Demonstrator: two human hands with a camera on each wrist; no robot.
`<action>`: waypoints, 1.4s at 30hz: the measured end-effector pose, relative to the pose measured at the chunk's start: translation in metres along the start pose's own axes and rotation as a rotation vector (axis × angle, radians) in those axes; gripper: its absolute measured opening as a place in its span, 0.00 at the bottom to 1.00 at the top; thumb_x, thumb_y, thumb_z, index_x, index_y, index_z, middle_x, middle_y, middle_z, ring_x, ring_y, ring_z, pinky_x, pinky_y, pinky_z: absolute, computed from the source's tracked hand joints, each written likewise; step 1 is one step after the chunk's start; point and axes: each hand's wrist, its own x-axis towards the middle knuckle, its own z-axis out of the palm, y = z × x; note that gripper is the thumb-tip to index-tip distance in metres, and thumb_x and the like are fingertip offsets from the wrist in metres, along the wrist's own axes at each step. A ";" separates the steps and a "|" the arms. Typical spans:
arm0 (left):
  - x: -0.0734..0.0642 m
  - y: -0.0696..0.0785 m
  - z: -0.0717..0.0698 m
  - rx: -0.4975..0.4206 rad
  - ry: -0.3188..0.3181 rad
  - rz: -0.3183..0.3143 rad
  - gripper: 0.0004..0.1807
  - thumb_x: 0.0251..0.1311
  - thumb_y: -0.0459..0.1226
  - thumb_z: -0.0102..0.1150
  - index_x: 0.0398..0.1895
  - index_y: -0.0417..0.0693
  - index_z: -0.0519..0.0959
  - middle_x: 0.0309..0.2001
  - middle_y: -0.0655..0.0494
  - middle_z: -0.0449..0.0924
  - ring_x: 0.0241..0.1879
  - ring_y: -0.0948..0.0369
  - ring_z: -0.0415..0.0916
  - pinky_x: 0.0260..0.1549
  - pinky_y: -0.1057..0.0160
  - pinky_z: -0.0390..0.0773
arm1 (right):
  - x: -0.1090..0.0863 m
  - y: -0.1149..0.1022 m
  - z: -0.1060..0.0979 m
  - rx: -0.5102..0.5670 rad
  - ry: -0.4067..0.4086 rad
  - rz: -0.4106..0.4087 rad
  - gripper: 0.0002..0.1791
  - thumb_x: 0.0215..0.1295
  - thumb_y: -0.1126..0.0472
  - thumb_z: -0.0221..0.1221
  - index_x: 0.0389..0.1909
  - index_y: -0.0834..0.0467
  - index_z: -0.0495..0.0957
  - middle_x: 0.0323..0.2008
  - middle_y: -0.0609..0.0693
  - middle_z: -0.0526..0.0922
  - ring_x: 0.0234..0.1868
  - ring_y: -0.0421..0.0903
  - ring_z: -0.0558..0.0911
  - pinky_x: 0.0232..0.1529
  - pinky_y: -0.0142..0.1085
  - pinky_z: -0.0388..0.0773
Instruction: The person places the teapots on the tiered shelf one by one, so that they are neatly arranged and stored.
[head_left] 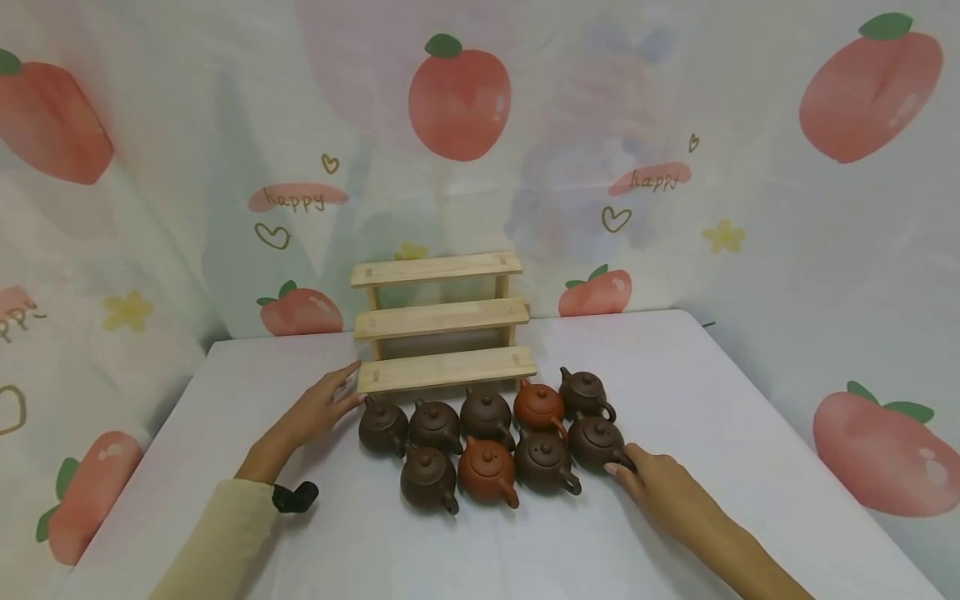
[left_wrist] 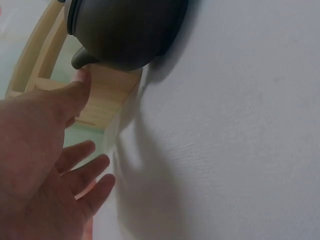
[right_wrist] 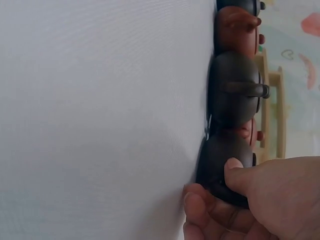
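My right hand (head_left: 670,487) grips the handle of a dark brown teapot (head_left: 595,440) at the right end of the front row; the right wrist view shows the thumb (right_wrist: 237,172) on top and curled fingers below. That teapot stands among the others on the table. My left hand (head_left: 321,408) reaches to the left end of a three-tier wooden rack (head_left: 448,368). In the left wrist view its fingers are spread, and the thumb (left_wrist: 80,82) is right at the spout of a dark teapot (left_wrist: 127,32), the leftmost of the back row.
Several teapots stand in two close rows before the rack, mostly dark brown, with a reddish one (head_left: 540,404) behind and another reddish one (head_left: 487,473) in front. The white tabletop (head_left: 315,550) meets a fruit-print curtain (head_left: 465,208) behind the rack.
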 end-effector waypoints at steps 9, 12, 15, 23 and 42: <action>0.001 0.001 -0.005 -0.003 -0.041 0.014 0.39 0.82 0.47 0.53 0.85 0.40 0.52 0.80 0.29 0.54 0.77 0.31 0.58 0.73 0.31 0.59 | -0.002 0.002 0.002 0.012 0.016 -0.007 0.14 0.80 0.52 0.60 0.37 0.57 0.73 0.20 0.45 0.69 0.25 0.43 0.70 0.29 0.36 0.68; 0.003 0.000 -0.006 -0.013 -0.057 0.017 0.39 0.82 0.48 0.52 0.85 0.40 0.51 0.82 0.31 0.52 0.76 0.30 0.59 0.74 0.31 0.58 | -0.003 0.003 0.003 0.024 0.020 -0.007 0.13 0.80 0.52 0.59 0.37 0.56 0.73 0.20 0.44 0.69 0.25 0.43 0.70 0.29 0.36 0.68; 0.003 -0.002 -0.007 -0.028 -0.071 0.010 0.39 0.83 0.49 0.50 0.85 0.40 0.51 0.83 0.33 0.51 0.76 0.30 0.59 0.74 0.31 0.56 | -0.002 0.003 0.003 0.034 0.025 -0.014 0.14 0.81 0.52 0.59 0.37 0.56 0.73 0.20 0.44 0.68 0.25 0.43 0.70 0.29 0.36 0.67; 0.007 -0.002 -0.006 -0.017 -0.043 -0.005 0.40 0.82 0.52 0.51 0.84 0.40 0.54 0.81 0.31 0.54 0.75 0.31 0.61 0.73 0.29 0.58 | -0.002 0.002 0.004 0.048 0.033 -0.019 0.13 0.81 0.52 0.58 0.36 0.55 0.73 0.20 0.43 0.69 0.25 0.42 0.70 0.29 0.35 0.67; 0.007 0.007 -0.003 -0.023 -0.016 -0.011 0.38 0.82 0.47 0.53 0.83 0.36 0.55 0.79 0.29 0.57 0.79 0.32 0.52 0.75 0.31 0.54 | -0.003 0.008 0.000 0.135 0.159 -0.082 0.16 0.80 0.54 0.60 0.28 0.49 0.72 0.18 0.36 0.71 0.20 0.34 0.66 0.23 0.31 0.65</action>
